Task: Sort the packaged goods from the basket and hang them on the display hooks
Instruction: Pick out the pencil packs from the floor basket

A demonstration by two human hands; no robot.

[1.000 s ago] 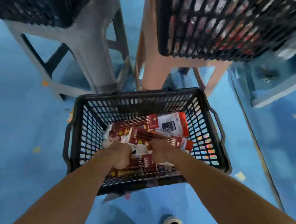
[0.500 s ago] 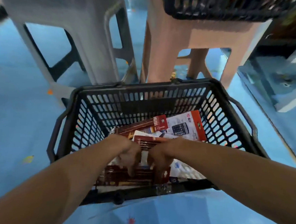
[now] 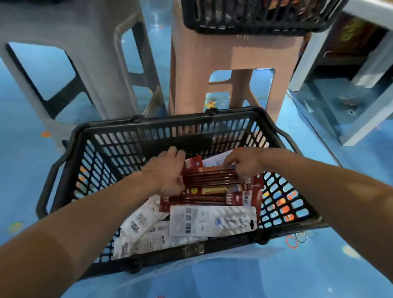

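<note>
A glossy blue floor [image 3: 17,161] carries a black basket [image 3: 170,121], with a grey stool [image 3: 96,62] and a tan stool [image 3: 219,61] standing just behind it. Coloured rubber bands [image 3: 299,238] lie beside its near right corner.

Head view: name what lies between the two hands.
Head view: red pencil packs span the gap, the left hand and right hand holding their ends.

Bare forearms and bare hands, seen from the wearer's own head.
The left forearm [image 3: 69,234] and right forearm [image 3: 333,190] are uncovered along all their visible length, broad at the lower corners and narrowing to the wrists through the wide lens. The left hand [image 3: 167,174] and right hand [image 3: 245,163] are bare too; a tiny pale glint sits on one left finger, too small to tell what it is.
</note>
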